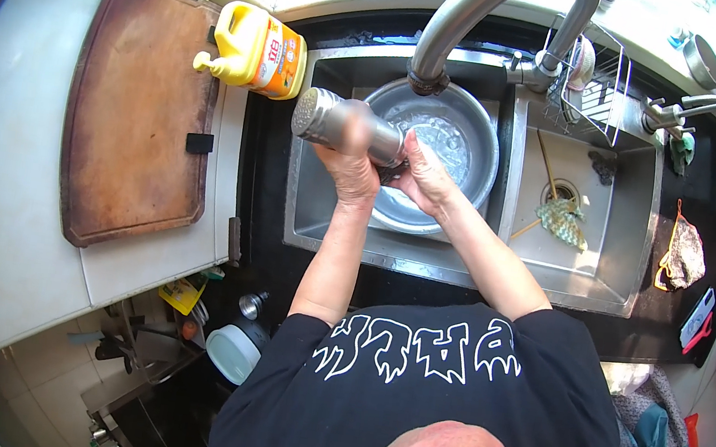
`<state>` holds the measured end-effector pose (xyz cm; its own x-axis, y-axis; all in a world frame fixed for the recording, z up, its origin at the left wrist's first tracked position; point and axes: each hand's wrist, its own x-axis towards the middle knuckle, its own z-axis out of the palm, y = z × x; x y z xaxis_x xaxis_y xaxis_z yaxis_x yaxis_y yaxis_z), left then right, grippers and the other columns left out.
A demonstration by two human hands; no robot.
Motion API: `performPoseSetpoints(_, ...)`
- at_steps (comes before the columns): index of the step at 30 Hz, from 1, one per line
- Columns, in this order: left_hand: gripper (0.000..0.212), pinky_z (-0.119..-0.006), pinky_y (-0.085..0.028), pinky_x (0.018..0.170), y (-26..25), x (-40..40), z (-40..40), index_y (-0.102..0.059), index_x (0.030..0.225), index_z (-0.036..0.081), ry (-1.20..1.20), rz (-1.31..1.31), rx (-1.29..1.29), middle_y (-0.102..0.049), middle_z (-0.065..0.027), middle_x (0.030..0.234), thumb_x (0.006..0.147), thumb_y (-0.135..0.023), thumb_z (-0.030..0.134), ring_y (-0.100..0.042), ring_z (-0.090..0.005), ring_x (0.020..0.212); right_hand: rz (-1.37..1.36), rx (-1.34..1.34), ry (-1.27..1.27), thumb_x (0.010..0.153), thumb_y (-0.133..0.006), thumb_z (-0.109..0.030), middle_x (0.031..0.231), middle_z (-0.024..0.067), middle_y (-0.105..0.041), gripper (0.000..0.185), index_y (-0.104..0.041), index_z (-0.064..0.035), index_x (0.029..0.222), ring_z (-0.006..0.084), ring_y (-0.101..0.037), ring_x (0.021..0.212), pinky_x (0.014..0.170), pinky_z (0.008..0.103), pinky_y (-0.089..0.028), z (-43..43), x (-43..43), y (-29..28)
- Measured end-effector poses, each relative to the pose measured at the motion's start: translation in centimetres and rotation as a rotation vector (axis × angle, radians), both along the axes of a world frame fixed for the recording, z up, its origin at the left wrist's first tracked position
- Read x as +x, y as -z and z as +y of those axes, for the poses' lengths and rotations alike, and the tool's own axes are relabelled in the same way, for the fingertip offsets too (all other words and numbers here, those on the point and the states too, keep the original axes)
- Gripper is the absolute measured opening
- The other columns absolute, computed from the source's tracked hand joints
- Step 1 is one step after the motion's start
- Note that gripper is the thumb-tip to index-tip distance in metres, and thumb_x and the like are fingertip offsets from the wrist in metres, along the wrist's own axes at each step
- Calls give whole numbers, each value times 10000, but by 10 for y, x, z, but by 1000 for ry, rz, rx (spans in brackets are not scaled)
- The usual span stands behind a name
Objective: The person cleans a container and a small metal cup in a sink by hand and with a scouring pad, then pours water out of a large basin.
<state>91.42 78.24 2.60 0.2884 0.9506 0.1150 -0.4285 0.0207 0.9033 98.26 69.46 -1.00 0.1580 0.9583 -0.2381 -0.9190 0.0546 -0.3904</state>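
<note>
My left hand (352, 172) is wrapped around a grey cylindrical container (385, 142), held tilted above the basin. Its silvery ridged cap (307, 110), with a speckled end, points to the upper left. My right hand (429, 175) grips the container's lower end, thumb on top. Something dark shows between the two hands, too hidden to name. Below them, a round metal basin (488, 173) with water (443, 143) in it stands in the left bowl of a steel double sink (387, 262). A blur covers part of the left fingers.
The curved faucet (448, 25) arches over the basin. A yellow detergent jug (265, 52) with a pump and a wooden cutting board (142, 114) are at left. The right sink bowl holds a patterned cloth (562, 222) and a stick (546, 160). A wire rack (602, 96) stands behind.
</note>
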Motion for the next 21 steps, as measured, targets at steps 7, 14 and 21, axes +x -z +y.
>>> performPoseSetpoints(7,554,-332,-500,893,23,4,-1,-417,1196,31,-109,268,255,-568,-82,1031,746,-739,39,-596,-173,947,-111,-281,183,838,-718,-436,993,137,-646,603,-574,79,1115,181,-618,823,740,352,-515,6,-10,22)
performPoseSetpoints(14,551,-338,-488,916,61,-31,19,-447,1227,22,-70,268,124,-577,-90,1110,771,-749,82,-598,-179,994,-1303,-382,529,823,-700,-214,995,170,-668,304,-655,-29,1060,336,-652,899,782,380,-513,-4,-7,-5)
performPoseSetpoints(21,544,-360,-432,1011,32,-27,-1,-516,1249,1,149,230,-32,-580,-127,1232,765,-720,142,-570,-214,1149,-1365,-302,300,889,-586,-314,992,184,-666,333,-664,-21,1028,383,-631,900,828,434,-483,11,6,9)
